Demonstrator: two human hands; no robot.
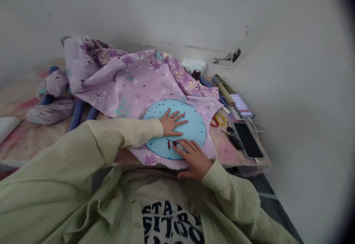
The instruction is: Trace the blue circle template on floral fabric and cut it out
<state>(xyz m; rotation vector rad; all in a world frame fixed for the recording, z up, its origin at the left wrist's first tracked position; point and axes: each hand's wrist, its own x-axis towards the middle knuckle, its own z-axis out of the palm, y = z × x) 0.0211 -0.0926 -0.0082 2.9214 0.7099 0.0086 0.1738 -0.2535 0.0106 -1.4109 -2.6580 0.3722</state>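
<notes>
A light blue oval piece (191,109) with dark dots and a printed face lies on lilac floral fabric (130,77). My left hand (174,123) rests flat on the middle of the oval, fingers spread. Over the oval's near edge lies my right hand (195,159), its fingers stretched out and its thumb apart by the fabric's front edge. Whatever is under the right fingertips is too small to make out. The fabric extends left and back in loose folds.
Right of the fabric lie scissors (220,119) with red and yellow handles, keys with a black fob (235,140), a dark-screened phone (247,139) and a lit phone (240,106). Fabric rolls (223,91) stand behind, against the wall. Bundled cloth (51,111) lies at left.
</notes>
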